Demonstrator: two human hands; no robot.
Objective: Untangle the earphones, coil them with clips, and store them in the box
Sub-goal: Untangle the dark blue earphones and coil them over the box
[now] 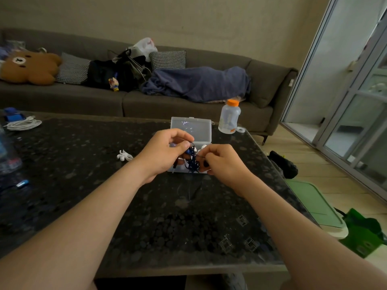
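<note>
A tangled bundle of dark blue earphones (pixel 192 162) hangs between my two hands above the dark table. My left hand (pixel 165 154) pinches the top of the bundle, with an earbud showing at its fingertips. My right hand (pixel 222 160) pinches a strand on the bundle's right side. Just behind the hands stands a clear plastic box (pixel 191 130) with its lid up; white pieces lie in it, partly hidden. A white clip (pixel 124 155) lies on the table left of my left hand. Loose cord ends trail onto the table below the bundle.
A plastic bottle with an orange cap (pixel 229 118) stands right of the box. A coiled white cable (pixel 23 124) lies at the far left. The table's right edge (pixel 293 195) runs close to my right arm, a green bin beyond it. A sofa stands behind.
</note>
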